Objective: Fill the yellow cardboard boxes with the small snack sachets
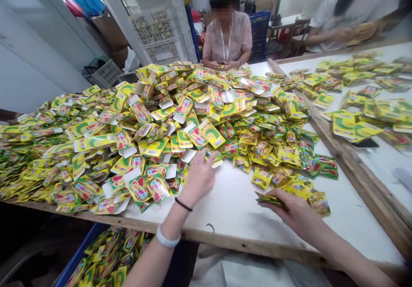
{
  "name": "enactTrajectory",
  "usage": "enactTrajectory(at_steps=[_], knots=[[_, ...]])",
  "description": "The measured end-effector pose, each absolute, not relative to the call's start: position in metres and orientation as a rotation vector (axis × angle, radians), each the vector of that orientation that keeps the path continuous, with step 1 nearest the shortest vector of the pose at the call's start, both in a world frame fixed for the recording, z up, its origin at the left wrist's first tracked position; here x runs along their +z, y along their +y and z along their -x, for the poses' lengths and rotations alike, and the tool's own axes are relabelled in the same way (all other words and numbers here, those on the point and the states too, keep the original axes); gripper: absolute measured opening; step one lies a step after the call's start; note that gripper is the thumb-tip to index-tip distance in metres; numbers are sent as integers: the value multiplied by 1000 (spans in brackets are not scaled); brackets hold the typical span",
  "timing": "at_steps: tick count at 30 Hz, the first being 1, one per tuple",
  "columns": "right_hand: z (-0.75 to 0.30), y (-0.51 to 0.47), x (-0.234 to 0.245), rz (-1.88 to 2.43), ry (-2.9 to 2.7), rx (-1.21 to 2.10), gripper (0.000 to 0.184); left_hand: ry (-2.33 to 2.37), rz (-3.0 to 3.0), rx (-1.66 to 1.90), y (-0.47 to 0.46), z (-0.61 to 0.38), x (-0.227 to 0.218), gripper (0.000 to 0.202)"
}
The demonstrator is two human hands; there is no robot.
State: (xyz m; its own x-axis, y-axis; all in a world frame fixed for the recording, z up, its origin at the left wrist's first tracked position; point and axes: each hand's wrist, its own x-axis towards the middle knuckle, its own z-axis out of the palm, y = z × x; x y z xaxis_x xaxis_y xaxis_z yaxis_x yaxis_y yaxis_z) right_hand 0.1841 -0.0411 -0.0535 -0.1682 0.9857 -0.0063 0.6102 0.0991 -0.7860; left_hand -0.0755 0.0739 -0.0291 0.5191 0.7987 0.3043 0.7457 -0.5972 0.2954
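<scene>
My left hand [199,177], with a dark band and a pale bangle at the wrist, reaches to the near edge of a big pile of small yellow-green cardboard boxes [156,147]. Its fingers are stretched out and slightly blurred, close to a small packet [216,159]. Many boxes have white end flaps standing open. On the right, my right hand [291,209] pinches a few flat green-and-yellow sachets [269,200] between thumb and fingers, just above the white tabletop [231,205]. Beside it lie loose glossy sachets [286,158] in yellow and green.
A wooden strip [341,154] divides the table; more boxes [350,124] lie beyond it. Under the front edge stands a blue bin [75,255] full of filled-looking packs. One person [227,38] sits opposite, another person [341,25] at back right. White crates [157,21] are stacked behind.
</scene>
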Motion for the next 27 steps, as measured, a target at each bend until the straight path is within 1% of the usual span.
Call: enactTrajectory(at_steps=[1, 3, 5, 7, 9, 11, 13, 15, 17, 19, 21, 22, 23, 24, 26, 27], knots=[[-186, -44, -57, 1543, -1880, 891, 16, 1480, -2671, 620, 88, 89, -32, 63], [-187, -49, -63, 1501, -1890, 940, 15, 1641, -2743, 613, 111, 114, -38, 54], [-185, -53, -66, 1451, -1814, 984, 14, 1618, -2795, 656, 124, 131, -42, 37], [-182, -55, -64, 1400, -1665, 1066, 16, 1518, -2749, 831, 124, 136, -41, 27], [-177, -54, -58, 1343, -1475, 1218, 19, 1401, -2565, 1066, 115, 127, -36, 24], [-169, -53, -48, 1267, -1325, 1385, 19, 1289, -2252, 1256, 98, 108, -30, 20], [-160, -50, -40, 1189, -1258, 1491, 19, 1162, -1891, 1294, 76, 83, -26, 19], [-151, -46, -35, 1132, -1259, 1512, 20, 1042, -1588, 1207, 52, 57, -25, 21], [-142, -42, -37, 1138, -1357, 1368, 17, 990, -1411, 1151, 30, 34, -27, 26], [-135, -41, -43, 1199, -1582, 1018, 11, 989, -1341, 1129, 12, 17, -30, 38], [-130, -45, -50, 1284, -1835, 625, 21, 969, -1318, 1043, 0, 7, -34, 52], [-129, -49, -52, 1315, -1944, 484, 26, 955, -1303, 976, -2, 4, -35, 56], [-128, -54, -52, 1338, -2032, 401, 30, 950, -1268, 920, -3, 2, -36, 53], [-129, -59, -51, 1341, -2101, 376, 33, 949, -1209, 892, -2, 2, -37, 46], [-134, -68, -41, 1259, -2149, 445, 32, 935, -1035, 904, 4, 4, -37, 27], [-138, -70, -34, 1201, -2103, 508, 30, 901, -943, 927, 6, 6, -36, 22]])
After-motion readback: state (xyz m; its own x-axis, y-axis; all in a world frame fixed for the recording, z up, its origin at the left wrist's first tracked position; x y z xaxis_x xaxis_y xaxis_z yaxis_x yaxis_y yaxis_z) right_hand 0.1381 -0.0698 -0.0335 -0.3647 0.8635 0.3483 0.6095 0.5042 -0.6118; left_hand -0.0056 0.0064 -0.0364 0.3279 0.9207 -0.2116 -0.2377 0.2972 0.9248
